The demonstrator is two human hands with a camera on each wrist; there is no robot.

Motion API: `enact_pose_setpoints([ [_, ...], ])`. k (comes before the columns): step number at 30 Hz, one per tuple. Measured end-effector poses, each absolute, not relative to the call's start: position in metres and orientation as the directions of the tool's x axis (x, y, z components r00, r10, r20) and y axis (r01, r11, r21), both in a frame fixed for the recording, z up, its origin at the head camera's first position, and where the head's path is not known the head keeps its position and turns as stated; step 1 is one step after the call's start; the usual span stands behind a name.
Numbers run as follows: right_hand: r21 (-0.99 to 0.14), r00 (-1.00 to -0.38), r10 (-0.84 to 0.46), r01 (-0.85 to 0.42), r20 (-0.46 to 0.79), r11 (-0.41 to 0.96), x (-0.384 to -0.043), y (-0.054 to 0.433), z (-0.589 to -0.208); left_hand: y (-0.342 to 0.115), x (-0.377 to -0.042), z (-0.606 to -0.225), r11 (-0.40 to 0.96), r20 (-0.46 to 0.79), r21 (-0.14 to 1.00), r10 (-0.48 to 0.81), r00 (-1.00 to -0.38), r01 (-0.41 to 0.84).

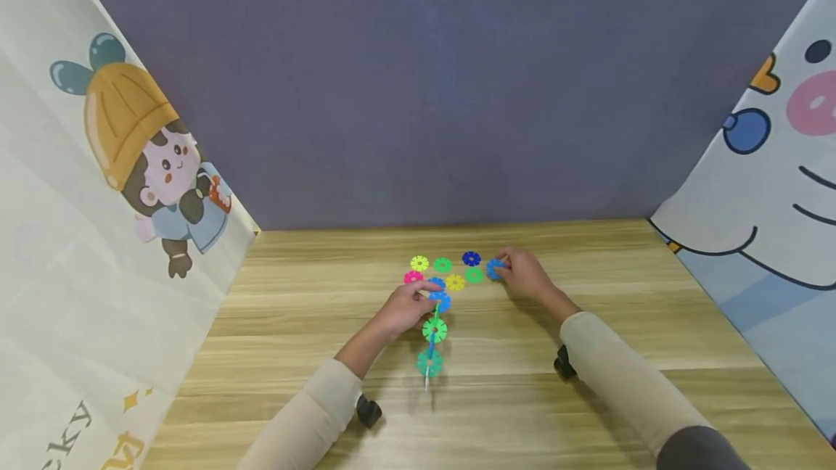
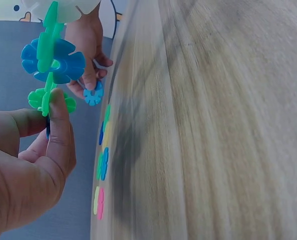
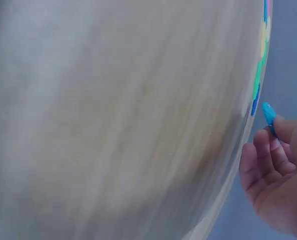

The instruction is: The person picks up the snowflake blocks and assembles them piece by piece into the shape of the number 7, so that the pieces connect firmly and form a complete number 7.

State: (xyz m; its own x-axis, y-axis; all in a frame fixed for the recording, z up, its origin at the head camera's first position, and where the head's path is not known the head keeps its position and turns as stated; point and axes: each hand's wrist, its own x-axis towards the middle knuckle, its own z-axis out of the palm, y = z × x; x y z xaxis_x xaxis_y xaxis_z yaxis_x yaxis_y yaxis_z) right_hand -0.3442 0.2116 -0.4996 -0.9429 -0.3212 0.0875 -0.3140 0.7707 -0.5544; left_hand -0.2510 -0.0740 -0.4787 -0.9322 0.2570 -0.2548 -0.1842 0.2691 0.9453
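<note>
Chain of slotted discs [image 1: 429, 332] is hanging just off the wooden table [image 1: 509, 397] near the middle of the scene, stretching from the left hand [image 1: 400, 309] toward the near side, its pieces alternating between face-on and edge-on. The left hand is pinching the chain's far end, thumb and index finger narrow around it. Farther off and to the right, the right hand [image 1: 527, 275] is holding a blue disc [image 1: 491, 268] in a narrow thumb-and-finger pinch, the other fingers bending loosely; judging by the wrist views, this disc seems to be sitting slightly above the tabletop. A dark blue disc [image 1: 466, 260] and a green disc [image 1: 469, 275] are lying flat just to its left, with a yellow disc [image 1: 450, 283] and a pink disc [image 1: 408, 278] lying farther left.

The step in hand looks like gathering one more piece for the chain. Doing it well is probably a matter of gripping the blue disc by its rim, leaving a slot uncovered and facing the chain. The left hand is best staying close to the end joint, since a long chain is likely to be swinging or twisting at its slots. Lifting straight up before crossing left is sparing the flat discs a nudge.
</note>
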Motion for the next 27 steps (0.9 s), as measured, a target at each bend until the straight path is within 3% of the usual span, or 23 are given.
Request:
enact_pose_setpoints([
  [13, -0.655, -0.865, -0.470, -0.460, 0.176, 0.600, -0.304, 0.196, -0.488, -0.071, -0.252, -0.476, 0.294, -0.261, 0.937, 0.234, -0.936, -0.188],
  [27, -0.611, -0.781, -0.564, -0.590, 0.267, 0.528, -0.278, 0.175, -0.484, -0.065, -0.252, -0.478, 0.247, -0.243, 0.951, 0.232, -0.942, -0.185],
])
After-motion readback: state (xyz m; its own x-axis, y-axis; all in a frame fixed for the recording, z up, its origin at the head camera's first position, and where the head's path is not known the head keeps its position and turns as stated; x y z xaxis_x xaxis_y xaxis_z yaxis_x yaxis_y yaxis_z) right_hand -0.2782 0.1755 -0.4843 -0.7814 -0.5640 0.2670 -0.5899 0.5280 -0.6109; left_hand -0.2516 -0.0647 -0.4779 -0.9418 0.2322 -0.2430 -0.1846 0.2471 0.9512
